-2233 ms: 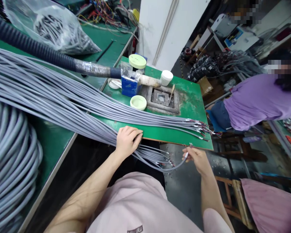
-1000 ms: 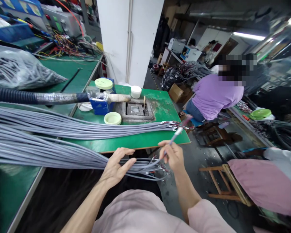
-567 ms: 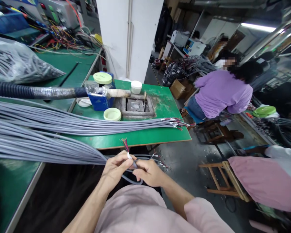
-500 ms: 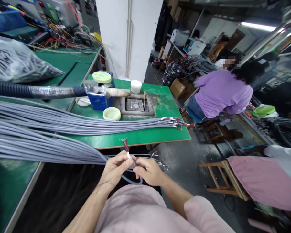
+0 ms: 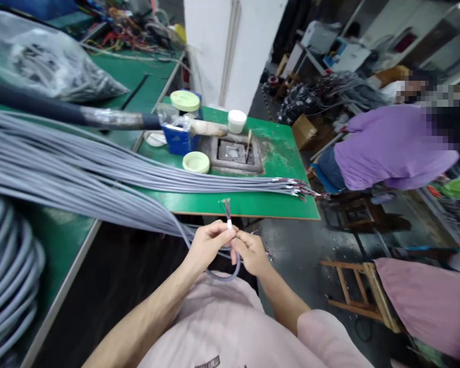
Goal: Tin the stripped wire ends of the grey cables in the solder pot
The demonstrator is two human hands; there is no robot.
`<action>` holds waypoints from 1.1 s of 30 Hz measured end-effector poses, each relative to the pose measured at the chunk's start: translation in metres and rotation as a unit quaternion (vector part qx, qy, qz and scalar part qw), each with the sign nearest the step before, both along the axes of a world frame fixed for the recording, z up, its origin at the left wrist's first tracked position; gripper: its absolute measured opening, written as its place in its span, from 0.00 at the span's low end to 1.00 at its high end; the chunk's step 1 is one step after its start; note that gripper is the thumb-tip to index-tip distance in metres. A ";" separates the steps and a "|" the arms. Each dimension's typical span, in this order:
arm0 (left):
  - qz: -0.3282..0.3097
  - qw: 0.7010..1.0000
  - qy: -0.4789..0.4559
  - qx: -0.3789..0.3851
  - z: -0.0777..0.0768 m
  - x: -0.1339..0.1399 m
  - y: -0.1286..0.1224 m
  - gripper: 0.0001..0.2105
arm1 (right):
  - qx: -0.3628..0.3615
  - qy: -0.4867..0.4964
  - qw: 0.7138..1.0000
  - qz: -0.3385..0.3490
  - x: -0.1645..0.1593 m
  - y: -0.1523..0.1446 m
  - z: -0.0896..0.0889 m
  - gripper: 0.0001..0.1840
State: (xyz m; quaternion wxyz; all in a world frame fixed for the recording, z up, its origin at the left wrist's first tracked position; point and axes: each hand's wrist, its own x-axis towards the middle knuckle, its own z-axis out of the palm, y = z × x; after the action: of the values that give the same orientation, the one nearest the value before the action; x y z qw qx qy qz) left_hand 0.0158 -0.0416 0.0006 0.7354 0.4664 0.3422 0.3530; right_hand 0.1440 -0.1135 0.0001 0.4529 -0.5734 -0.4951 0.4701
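Just off the front edge of the green table, a grey cable is held in both hands. Its white-sleeved end points up, with several thin coloured wires fanning out of the top. My left hand pinches the cable just below the sleeve. Against it, my right hand is closed with its fingertips on the same cable. Below the hands the cable bends in a loop and runs back left to the bundle of grey cables. The fingers partly cover the gripped stretch.
A square metal pot with a stick stands in the table, beside a hose, a blue box, a white tub and a lid. Cable coils lie left. A person in purple sits right, near a wooden stool.
The view has swung left, so the table and pillar appear further right and the cable coils have come into sight. Both hands still grip the cable, its wires pointing up.
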 end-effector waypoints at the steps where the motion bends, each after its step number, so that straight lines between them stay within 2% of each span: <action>1: -0.007 1.000 -0.009 -0.014 0.001 0.001 0.000 0.13 | -0.005 0.014 1.000 -0.001 0.001 0.001 -0.001 0.22; 5: 0.033 0.997 -0.038 -0.050 0.001 -0.001 0.004 0.14 | -0.025 0.048 0.999 -0.004 0.005 0.003 -0.004 0.22; 8: 0.086 0.995 -0.036 -0.045 -0.002 -0.003 0.008 0.14 | -0.034 0.064 0.997 -0.004 0.004 0.003 -0.006 0.22; 12: 0.112 0.991 -0.051 -0.047 -0.002 -0.003 0.013 0.13 | -0.039 0.062 0.997 0.009 0.003 0.003 -0.008 0.22; 19: 0.118 0.983 -0.099 -0.102 0.001 0.003 0.020 0.12 | -0.043 0.059 0.997 0.024 0.004 0.003 -0.009 0.20; 24: 0.155 0.976 -0.132 -0.082 0.000 0.004 0.016 0.10 | -0.033 0.033 0.999 0.014 0.004 0.003 -0.006 0.19; 33: 0.126 0.985 -0.100 -0.055 -0.003 0.000 0.022 0.10 | -0.019 -0.041 0.998 0.037 0.004 0.006 -0.001 0.17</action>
State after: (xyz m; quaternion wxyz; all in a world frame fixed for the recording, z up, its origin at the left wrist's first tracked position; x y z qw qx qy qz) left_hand 0.0153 -0.0199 -0.0025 0.7400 0.3403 0.3424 0.4684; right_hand 0.1477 -0.1080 -0.0009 0.4035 -0.5819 -0.5254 0.4718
